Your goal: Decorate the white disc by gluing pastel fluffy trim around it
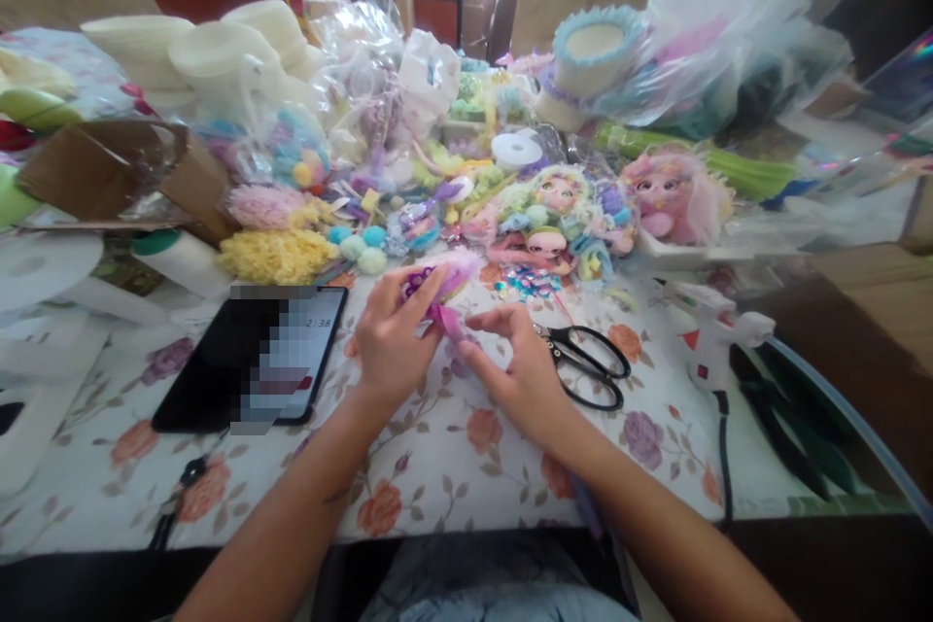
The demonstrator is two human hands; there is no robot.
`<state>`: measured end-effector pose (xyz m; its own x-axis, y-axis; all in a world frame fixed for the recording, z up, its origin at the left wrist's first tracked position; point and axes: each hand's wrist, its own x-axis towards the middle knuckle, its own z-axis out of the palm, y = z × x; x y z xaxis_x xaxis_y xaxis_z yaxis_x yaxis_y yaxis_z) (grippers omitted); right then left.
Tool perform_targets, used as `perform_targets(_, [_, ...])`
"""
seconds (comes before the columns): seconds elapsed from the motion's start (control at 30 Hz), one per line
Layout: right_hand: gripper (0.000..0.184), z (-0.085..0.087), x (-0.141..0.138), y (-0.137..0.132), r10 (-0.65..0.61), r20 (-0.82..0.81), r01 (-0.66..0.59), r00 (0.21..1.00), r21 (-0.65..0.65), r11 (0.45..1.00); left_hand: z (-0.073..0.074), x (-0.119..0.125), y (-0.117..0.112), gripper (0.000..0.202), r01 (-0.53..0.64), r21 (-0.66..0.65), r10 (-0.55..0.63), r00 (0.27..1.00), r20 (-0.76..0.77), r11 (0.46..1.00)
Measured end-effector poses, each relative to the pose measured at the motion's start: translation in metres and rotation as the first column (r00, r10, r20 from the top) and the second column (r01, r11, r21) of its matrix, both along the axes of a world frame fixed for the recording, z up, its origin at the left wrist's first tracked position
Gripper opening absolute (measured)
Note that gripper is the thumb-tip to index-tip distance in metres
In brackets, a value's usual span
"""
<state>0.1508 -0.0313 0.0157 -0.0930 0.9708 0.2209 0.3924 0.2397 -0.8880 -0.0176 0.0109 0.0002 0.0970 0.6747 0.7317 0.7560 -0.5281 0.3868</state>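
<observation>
My left hand [394,330] is closed around a small purple and pink ribbon piece [450,319] with a fluffy lilac tuft [459,264] at its top. A purple loopy trim shows by the fingers. Just to the right, my right hand [521,369] has its thumb and index finger apart, their tips close to the ribbon's lower end; whether the thumb touches it I cannot tell. Black-handled scissors [594,364] lie beside my right hand. Beyond both hands is a scatter of shiny blue and pink sequins [529,283].
A phone [248,360] lies left of my hands. To the right are a white glue gun [718,335] and dark green-handled pliers [783,418]. Doll heads [663,190], yarn bundles [281,256], pompoms [364,243], a cardboard box [109,170] and plastic bags crowd the back.
</observation>
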Motion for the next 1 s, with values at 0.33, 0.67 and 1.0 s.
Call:
perform_targets(0.33, [0.030,0.013,-0.015,-0.012,0.051,-0.085,-0.059,0.995,-0.097,0.994,0.000,-0.007,-0.001,0.044,-0.019,0.082,0.032,0.987,-0.156,0.996])
perform_targets(0.67, [0.020,0.034,0.000,0.001,-0.124,0.533,-0.086,0.837,0.351,0.932,0.001,-0.004,0.002,0.040,0.102,-0.028,-0.103,0.993,-0.050,0.994])
perform_targets(1.0, [0.019,0.046,0.022,0.032,-0.021,0.369,-0.032,0.929,0.137,0.990,0.002,-0.004,0.002,0.050,0.284,-0.296,-0.267,0.959,0.095,0.912])
